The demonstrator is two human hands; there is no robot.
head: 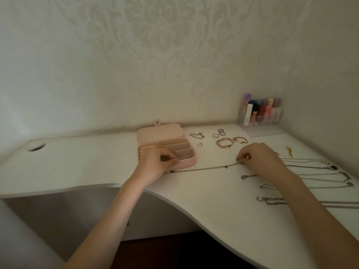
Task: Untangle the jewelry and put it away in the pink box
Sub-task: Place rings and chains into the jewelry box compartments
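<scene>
Left hand (pixel 158 162) and right hand (pixel 256 159) each pinch an end of one thin chain (pixel 204 168), stretched straight along the worktop (pixel 213 200), probably to keep it unknotted for feeding into the open pink box (pixel 167 146) beside the left grip; other necklaces (pixel 314 177) lie separated at right.

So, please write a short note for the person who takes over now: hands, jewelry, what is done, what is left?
Left hand: at the front of the open pink box, pinching one end of a thin chain.
Right hand: pinches the chain's other end; it lies stretched straight on the desk.
Done: necklaces laid out separately at right.
Left: chain, necklaces, bracelets and rings are still outside the box.
</scene>
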